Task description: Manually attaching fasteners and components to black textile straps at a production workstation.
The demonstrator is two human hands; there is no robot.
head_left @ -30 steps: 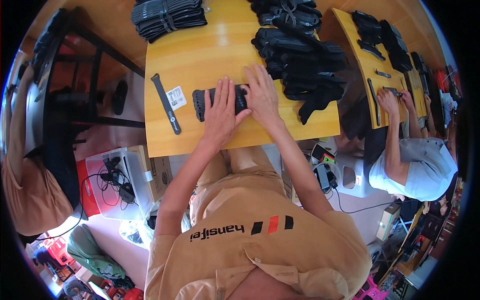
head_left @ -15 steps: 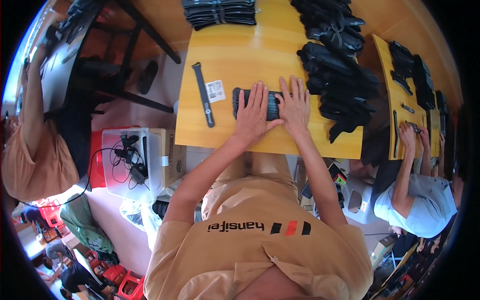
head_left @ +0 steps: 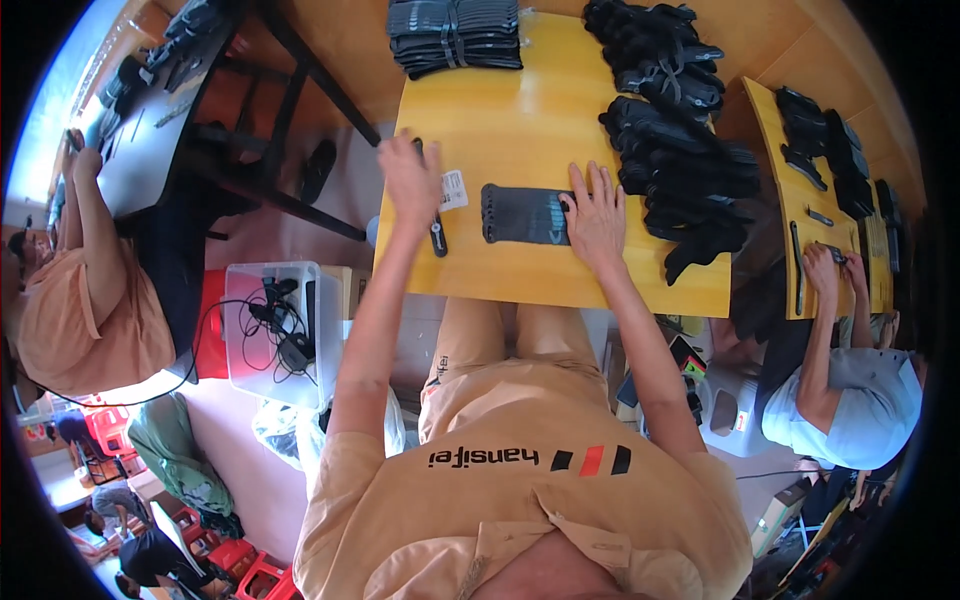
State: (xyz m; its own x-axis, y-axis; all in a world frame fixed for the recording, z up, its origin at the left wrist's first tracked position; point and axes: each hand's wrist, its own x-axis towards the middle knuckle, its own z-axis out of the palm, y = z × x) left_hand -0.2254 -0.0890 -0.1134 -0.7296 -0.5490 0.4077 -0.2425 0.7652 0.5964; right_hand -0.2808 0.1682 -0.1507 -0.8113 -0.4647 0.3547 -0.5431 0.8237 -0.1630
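A dark, flat knitted piece (head_left: 515,215), like a folded toe sock with a scalloped left end, lies on the yellow table. My right hand (head_left: 597,212) rests flat on its right end, fingers stretched out and slightly spread. Left of the piece lies a long narrow black strip (head_left: 438,240) with a pale round mark. Over that strip is my left hand (head_left: 408,185), fingers apart, covering its middle; both strip ends show. A small white printed label (head_left: 454,190) lies just right of this hand.
A banded stack of dark knitted goods (head_left: 455,35) sits at the table's far left. Loose dark piles (head_left: 680,180) line its right side. Below left stands a clear bin (head_left: 235,340) with cables. Other people work at tables on both sides.
My left hand has lifted off the knitted piece and moved left to the black strip, uncovering the piece. My right hand stays on its right end. The view has shifted slightly.
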